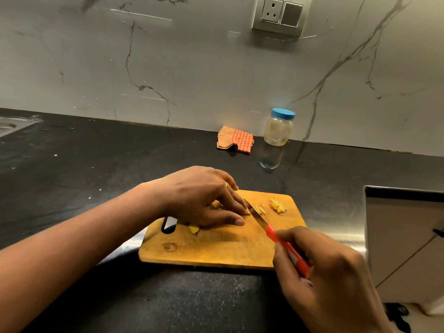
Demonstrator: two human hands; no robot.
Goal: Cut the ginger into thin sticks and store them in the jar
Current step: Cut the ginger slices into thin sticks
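A wooden cutting board [216, 248] lies on the black counter. My left hand [201, 198] presses a ginger piece [246, 211] onto the board with its fingertips; most of that piece is hidden under the fingers. My right hand [322, 272] grips the red handle of a knife [283, 243], whose blade rests against the ginger right beside my left fingertips. Two small heaps of cut ginger sticks [277, 205] lie to the right of the blade. Another ginger chunk [194, 229] sits under my left palm. A clear jar [278, 128] with a blue lid stands shut by the wall.
A folded orange checked cloth [235, 140] lies left of the jar by the marble wall. A sink edge [14, 124] shows at far left. The counter ends at right, beside a cabinet door [406, 241]. A wall socket [281, 14] sits above.
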